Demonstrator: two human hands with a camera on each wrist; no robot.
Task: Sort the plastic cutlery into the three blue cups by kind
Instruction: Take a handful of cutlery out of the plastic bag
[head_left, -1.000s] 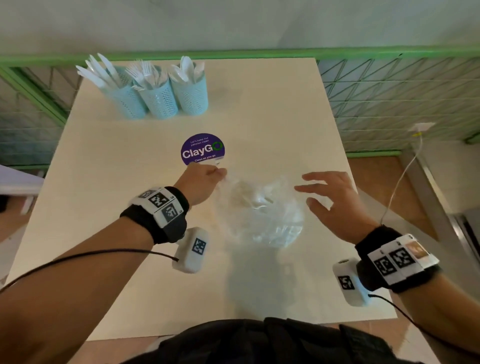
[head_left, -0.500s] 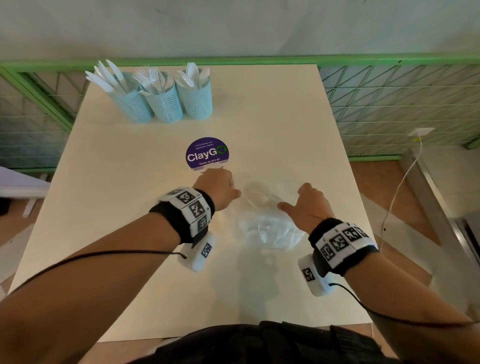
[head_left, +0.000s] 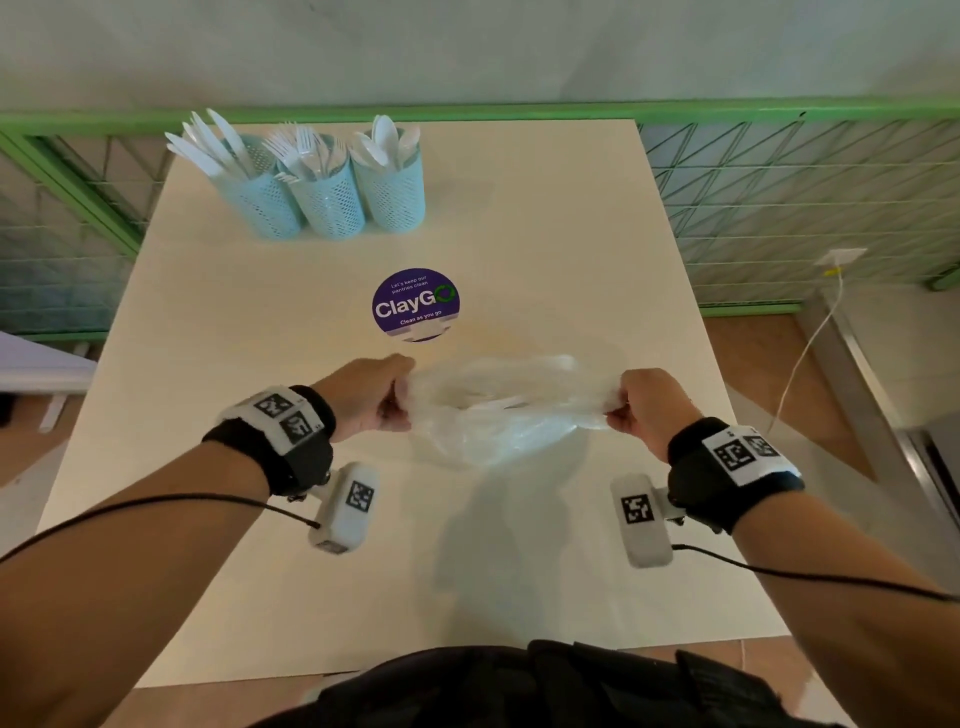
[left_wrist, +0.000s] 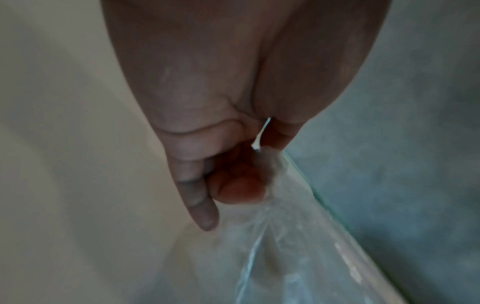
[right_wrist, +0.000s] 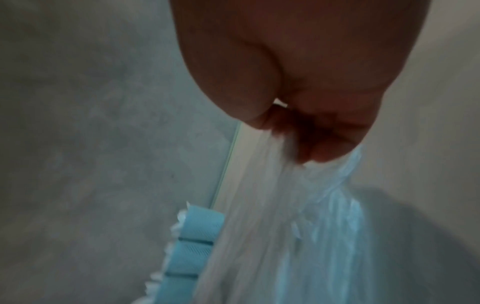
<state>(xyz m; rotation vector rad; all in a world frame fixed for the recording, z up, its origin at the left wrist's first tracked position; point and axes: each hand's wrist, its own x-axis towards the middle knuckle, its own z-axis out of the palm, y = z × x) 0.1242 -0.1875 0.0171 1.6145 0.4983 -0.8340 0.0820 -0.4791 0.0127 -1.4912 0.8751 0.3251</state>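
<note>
Both hands grip a clear plastic bag (head_left: 498, 410) above the near middle of the pale bench (head_left: 545, 218) and hold it stretched between them. The left hand (head_left: 363, 395) has its fingers curled round the bag's left end; in the left wrist view the film bunches out from between thumb and curled fingers (left_wrist: 197, 197) and fans downward, creased and glossy. The right hand (head_left: 649, 405) is clenched on the bag's right end — in the right wrist view the plastic streams out from under the knuckles in long folds, and the picture is too blurred to show more of the grip. The bag sags a little in the middle, and a faint pale streak shows through it; what that is I cannot tell. Its shadow falls on the bench nearer the person. At the far left corner of the bench stand the three blue cups, perforated and touching in a row: the left cup (head_left: 260, 202) holds white knives (head_left: 202, 145), the middle cup (head_left: 327, 202) holds forks (head_left: 304, 148), and the right cup (head_left: 395, 195) holds spoons (head_left: 385, 136) — all standing handle down, heads fanning out above the rims. Between the cups and the bag a round purple sticker (head_left: 415, 304) reading "ClayGo" lies flat on the bench, just beyond the bag. Behind the bench runs a green railing (head_left: 727, 111). Each wrist wears a black band with printed markers.
</note>
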